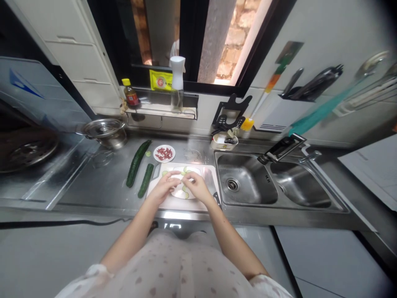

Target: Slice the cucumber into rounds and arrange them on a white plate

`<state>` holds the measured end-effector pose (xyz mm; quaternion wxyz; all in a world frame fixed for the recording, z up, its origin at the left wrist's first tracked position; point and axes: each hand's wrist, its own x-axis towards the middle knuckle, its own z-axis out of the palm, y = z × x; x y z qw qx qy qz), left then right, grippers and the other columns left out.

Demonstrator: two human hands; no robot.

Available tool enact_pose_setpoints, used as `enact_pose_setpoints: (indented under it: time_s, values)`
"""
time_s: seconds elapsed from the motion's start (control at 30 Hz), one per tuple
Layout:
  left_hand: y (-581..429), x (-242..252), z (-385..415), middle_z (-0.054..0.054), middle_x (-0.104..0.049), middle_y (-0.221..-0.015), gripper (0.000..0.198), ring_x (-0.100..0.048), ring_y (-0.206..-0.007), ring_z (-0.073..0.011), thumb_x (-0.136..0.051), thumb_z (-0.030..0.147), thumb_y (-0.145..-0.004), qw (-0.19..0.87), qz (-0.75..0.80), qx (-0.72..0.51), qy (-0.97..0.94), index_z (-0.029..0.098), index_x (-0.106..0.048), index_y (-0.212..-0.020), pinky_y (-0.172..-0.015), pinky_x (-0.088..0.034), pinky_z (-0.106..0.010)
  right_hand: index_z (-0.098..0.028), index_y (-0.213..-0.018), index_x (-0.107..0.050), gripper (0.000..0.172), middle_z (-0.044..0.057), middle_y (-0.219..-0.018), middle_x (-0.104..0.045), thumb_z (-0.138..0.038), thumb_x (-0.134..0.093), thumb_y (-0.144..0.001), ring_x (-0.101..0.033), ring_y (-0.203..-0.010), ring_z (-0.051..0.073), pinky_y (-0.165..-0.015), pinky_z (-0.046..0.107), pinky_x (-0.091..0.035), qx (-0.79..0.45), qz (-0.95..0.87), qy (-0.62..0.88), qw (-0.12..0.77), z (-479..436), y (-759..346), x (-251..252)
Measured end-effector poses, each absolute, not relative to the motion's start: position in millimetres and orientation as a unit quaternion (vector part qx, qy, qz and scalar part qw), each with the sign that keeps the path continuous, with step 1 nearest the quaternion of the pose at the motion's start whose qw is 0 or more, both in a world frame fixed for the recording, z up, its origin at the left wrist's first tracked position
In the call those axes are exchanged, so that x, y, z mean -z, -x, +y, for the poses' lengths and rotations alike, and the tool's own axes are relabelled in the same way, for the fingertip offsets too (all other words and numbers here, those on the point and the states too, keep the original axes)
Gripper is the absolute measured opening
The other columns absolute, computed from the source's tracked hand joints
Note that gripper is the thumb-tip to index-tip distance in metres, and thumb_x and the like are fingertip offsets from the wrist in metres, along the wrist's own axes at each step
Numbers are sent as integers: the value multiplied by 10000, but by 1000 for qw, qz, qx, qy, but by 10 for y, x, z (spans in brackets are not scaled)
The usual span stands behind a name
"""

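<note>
My left hand and my right hand meet over a white plate on the white cutting board. Both pinch with fingertips together, seemingly on a cucumber slice between them. Several cucumber slices lie around the plate's rim. Left of the board lie a whole cucumber and a shorter cucumber piece. A small white dish of red chillies sits behind the board.
A double steel sink with a tap lies to the right. A steel pot and glass lid stand at the left. A sauce bottle and spray bottle stand on the window shelf. A soap dish sits behind the sink.
</note>
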<state>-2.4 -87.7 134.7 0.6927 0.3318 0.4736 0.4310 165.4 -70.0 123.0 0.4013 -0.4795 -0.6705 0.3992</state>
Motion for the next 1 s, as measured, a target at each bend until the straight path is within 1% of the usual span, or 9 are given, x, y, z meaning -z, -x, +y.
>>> enact_pose_setpoints:
  time_s: [0.07,0.17,0.27,0.4,0.53,0.63,0.77,0.9,1.0]
  values:
    - [16,-1367,-878,48,-555,-669,531,-467,-548,-49,-774,283,-609,665,483,-437,-365,179,-598,-1099,-502,-301,-154,-188,-733,-634,133,17,-816,-654,-297,-580,-787,-579,-860,155,-757,266,-438,-405,-672,478,396,-708,-1661,-1241]
    - [2,-1367,-877,42,-570,-656,484,-509,-592,-74,-753,300,-631,622,480,-454,-421,161,-588,-1065,-573,-361,-178,-185,-722,-632,125,12,-796,-654,-281,-575,-779,-581,-841,152,-739,256,-438,-413,-670,480,387,-713,-1677,-1257]
    - [-10,-1349,-877,53,-556,-636,414,-523,-615,-85,-725,293,-660,584,472,-463,-471,157,-574,-1020,-619,-385,-193,-181,-717,-631,108,0,-765,-652,-255,-568,-764,-582,-790,140,-712,244,-439,-422,-669,484,373,-706,-1697,-1268]
    - [-43,-1306,-880,54,-555,-662,330,-522,-622,-82,-685,260,-691,551,461,-465,-518,160,-552,-976,-608,-378,-188,-171,-694,-623,114,-14,-693,-637,-223,-548,-762,-576,-695,121,-674,231,-437,-446,-669,479,353,-685,-1731,-1265]
    - [-93,-1210,-873,41,-562,-698,275,-537,-647,-91,-642,223,-708,523,464,-459,-548,163,-545,-958,-604,-386,-188,-167,-723,-626,106,-12,-690,-643,-191,-533,-770,-589,-683,121,-661,224,-435,-450,-673,489,324,-672,-1773,-1203]
    - [-123,-1093,-857,38,-561,-693,265,-538,-650,-95,-627,206,-708,505,481,-442,-564,163,-557,-960,-606,-386,-189,-164,-772,-636,105,-13,-688,-645,-192,-535,-783,-587,-671,121,-646,219,-425,-427,-685,516,285,-660,-1814,-1121]
    - [-141,-892,-830,30,-590,-693,271,-557,-664,-106,-616,207,-711,488,504,-415,-580,162,-576,-975,-644,-409,-205,-164,-801,-658,114,8,-760,-675,-207,-553,-801,-578,-702,122,-667,216,-403,-373,-715,546,229,-627,-1857,-1017]
    - [-145,-671,-811,25,-620,-698,255,-567,-661,-111,-612,208,-725,454,556,-360,-596,171,-610,-977,-665,-421,-213,-164,-862,-684,161,27,-761,-680,-242,-545,-838,-562,-682,124,-642,214,-368,-333,-733,576,141,-614,-1856,-936]
    - [-148,-533,-806,22,-636,-719,236,-573,-667,-112,-601,192,-735,422,591,-316,-610,180,-637,-968,-665,-419,-208,-169,-933,-691,199,50,-827,-696,-267,-532,-864,-575,-719,136,-634,216,-348,-309,-739,592,86,-625,-1842,-876]
